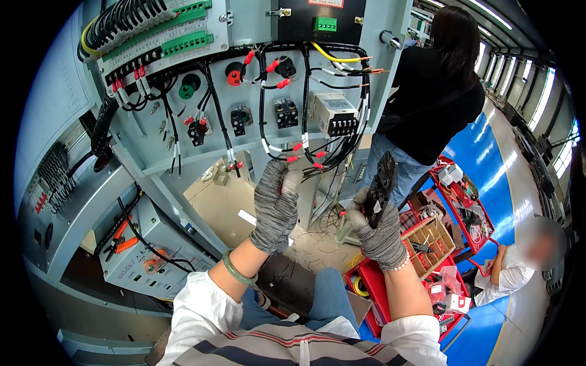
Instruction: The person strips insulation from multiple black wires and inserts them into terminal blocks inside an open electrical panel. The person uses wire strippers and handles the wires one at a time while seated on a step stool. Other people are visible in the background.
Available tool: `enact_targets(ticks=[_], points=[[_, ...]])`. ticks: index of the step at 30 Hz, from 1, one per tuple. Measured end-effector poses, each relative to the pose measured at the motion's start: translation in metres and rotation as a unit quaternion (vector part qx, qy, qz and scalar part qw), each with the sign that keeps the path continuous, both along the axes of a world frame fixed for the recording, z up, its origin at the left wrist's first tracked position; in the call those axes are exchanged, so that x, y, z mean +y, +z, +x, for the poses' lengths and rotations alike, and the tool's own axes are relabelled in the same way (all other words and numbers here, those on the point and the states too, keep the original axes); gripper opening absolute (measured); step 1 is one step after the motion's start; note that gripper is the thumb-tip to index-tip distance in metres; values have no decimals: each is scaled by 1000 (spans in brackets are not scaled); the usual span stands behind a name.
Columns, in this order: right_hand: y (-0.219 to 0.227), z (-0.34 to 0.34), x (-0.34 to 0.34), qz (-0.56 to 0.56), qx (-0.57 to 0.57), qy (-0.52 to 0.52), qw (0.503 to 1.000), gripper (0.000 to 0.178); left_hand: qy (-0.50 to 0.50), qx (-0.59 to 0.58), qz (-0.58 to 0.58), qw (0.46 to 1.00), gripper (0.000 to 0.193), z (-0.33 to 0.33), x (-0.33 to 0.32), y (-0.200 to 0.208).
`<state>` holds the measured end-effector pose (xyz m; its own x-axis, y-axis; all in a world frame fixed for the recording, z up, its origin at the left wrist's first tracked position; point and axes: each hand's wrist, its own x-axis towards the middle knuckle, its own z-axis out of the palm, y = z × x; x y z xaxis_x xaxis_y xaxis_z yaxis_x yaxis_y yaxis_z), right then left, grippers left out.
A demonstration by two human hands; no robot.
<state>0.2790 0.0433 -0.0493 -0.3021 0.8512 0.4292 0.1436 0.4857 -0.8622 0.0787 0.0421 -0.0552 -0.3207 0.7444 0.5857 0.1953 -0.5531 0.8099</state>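
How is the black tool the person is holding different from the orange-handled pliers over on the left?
Place: the black tool is in the gloved right hand, while the orange-handled pliers rest on the grey box, in no hand.
Colour: the black tool looks dark all over; the orange-handled pliers have bright handles.
Pose: the black tool points up from the grip; the orange-handled pliers lie slantwise.
Both are hand tools.

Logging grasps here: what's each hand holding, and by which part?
Right hand: black plier-like tool, held at its lower end in the picture. Left hand: up at a red wire terminal; can't tell if it's pinched.
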Motion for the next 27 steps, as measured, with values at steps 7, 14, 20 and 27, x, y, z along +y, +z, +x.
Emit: enact_targets(ticks=[7,14,20,27], points=[[24,3,10,73,22,15,997,41,-13,124,53,991,32,-6,19,24],[47,-3,39,100,131,2,986,29,13,281,71,957,26,5,25,40],[47,-5,47,32,176,23,984,22,-18,342,90,935,24,-7,28,44],[45,-9,49,28,175,44,983,20,2,395,85,915,22,-15,29,47]])
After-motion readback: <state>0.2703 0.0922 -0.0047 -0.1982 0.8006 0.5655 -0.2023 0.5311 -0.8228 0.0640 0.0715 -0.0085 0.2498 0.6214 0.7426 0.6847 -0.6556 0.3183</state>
